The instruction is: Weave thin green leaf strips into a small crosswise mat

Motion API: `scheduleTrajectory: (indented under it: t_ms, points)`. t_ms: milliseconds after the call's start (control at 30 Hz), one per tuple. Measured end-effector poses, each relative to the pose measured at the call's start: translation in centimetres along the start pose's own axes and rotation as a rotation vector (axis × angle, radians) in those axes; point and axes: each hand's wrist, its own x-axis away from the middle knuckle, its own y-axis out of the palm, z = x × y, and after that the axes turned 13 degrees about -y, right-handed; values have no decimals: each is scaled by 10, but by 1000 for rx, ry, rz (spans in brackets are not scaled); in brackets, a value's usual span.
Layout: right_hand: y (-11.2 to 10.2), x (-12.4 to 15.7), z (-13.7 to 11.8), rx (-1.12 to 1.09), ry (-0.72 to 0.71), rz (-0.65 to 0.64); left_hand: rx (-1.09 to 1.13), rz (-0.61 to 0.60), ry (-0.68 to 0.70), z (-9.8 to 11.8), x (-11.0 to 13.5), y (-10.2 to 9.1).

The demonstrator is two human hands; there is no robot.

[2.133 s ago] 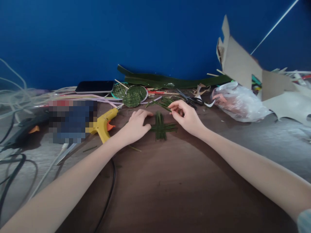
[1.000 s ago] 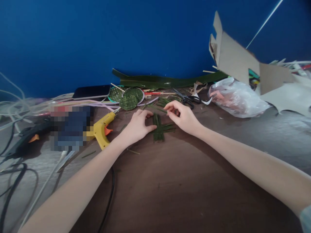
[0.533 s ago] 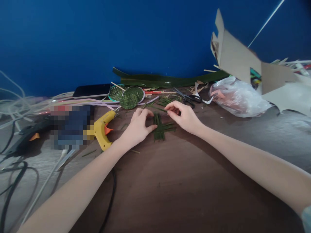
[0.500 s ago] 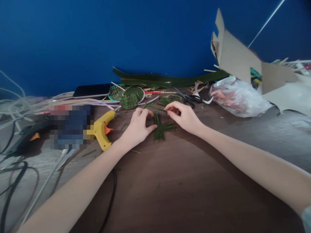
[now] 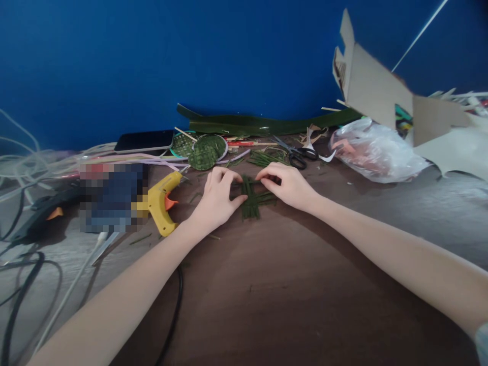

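A small cross-shaped weave of green leaf strips (image 5: 250, 206) lies flat on the brown table in the middle. My left hand (image 5: 221, 195) holds its left edge, thumb on the near side and curved fingers on the far side. On the other side, my right hand (image 5: 284, 184) is closed in a pinch on a thin leaf strip at the weave's upper right. Most of that strip is hidden by my fingers. Behind my right hand lies a pile of loose leaf strips (image 5: 265, 158), with black-handled scissors (image 5: 297, 157) beside it.
To the left are a yellow glue gun (image 5: 160, 203), a phone (image 5: 145, 141) and tangled cords. Round woven leaf pieces (image 5: 204, 154) lie behind my left hand. Long green leaves (image 5: 259, 125) run along the blue wall. A plastic bag (image 5: 377, 152) and cardboard (image 5: 377, 84) stand at right.
My right hand has moved slightly left and down with the leaf strip, bringing it against the weave. My left hand has stayed at the left edge.
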Motion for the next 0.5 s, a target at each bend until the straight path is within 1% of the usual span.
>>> scheduleTrajectory:
  t_ms: [233, 500]
  points:
    - [1, 0, 1, 10, -22, -24, -13, -56, -43, 3, 0, -2]
    - [0, 1, 0, -3, -75, -40, -5, -60, -39, 3, -1, -2]
